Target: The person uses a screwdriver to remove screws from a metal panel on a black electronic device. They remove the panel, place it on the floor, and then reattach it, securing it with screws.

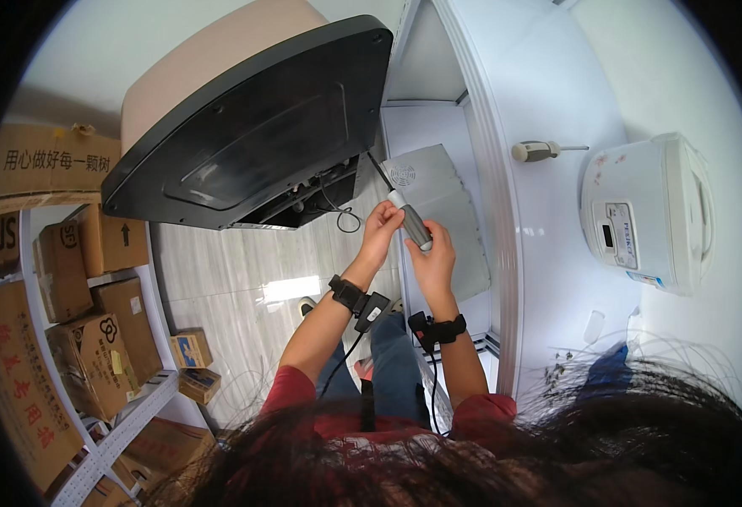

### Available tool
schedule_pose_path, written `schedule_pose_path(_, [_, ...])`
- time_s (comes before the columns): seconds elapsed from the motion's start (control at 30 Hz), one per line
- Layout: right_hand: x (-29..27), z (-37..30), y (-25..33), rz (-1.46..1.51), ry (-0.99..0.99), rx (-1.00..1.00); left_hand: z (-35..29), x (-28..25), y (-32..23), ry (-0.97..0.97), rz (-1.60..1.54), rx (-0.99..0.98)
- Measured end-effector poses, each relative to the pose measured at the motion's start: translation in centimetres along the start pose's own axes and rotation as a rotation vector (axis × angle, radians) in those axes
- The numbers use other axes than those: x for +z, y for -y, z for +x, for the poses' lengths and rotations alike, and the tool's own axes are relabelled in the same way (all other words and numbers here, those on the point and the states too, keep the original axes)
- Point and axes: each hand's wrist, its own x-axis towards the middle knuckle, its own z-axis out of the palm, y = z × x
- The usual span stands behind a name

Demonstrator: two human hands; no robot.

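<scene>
A screwdriver [419, 231] with a grey handle is held in both my hands, its dark shaft slanting up to the edge of a large appliance. My left hand [378, 232] pinches the light collar at the front of the handle. My right hand [432, 258] has its fingers closed around the back end. The shaft's tip is near the appliance's lower right corner; whether it sits on a screw I cannot tell. The appliance has a black panel [269, 135] and a pinkish shell [210, 55]. Its underside opening [299, 203] shows inner parts, and a thin black cable [347, 221] loops out.
Beside my hands lies a grey metal sheet [451, 203] with a round vent pattern. On the white counter [548, 237] at right are another screwdriver [536, 151] and a white rice cooker [641, 215]. Shelves [126, 431] with cardboard boxes [92, 363] stand at left.
</scene>
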Motion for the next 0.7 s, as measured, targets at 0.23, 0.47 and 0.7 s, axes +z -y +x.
schedule_pose_path(0.23, [-0.5,-0.6,-0.6,0.011,-0.021,0.043,-1.0,0.7,0.2,-0.016,-0.065,-0.067])
schedule_pose_path(0.47, [-0.8,-0.5,-0.4,0.149,0.147,0.334,-1.0,2.1,-1.0,0.061,-0.141,-0.087])
schedule_pose_path(0.7, [-0.5,-0.3,0.1,-0.047,-0.041,0.008,-0.8,2.2,-1.1,0.033,-0.053,-0.078])
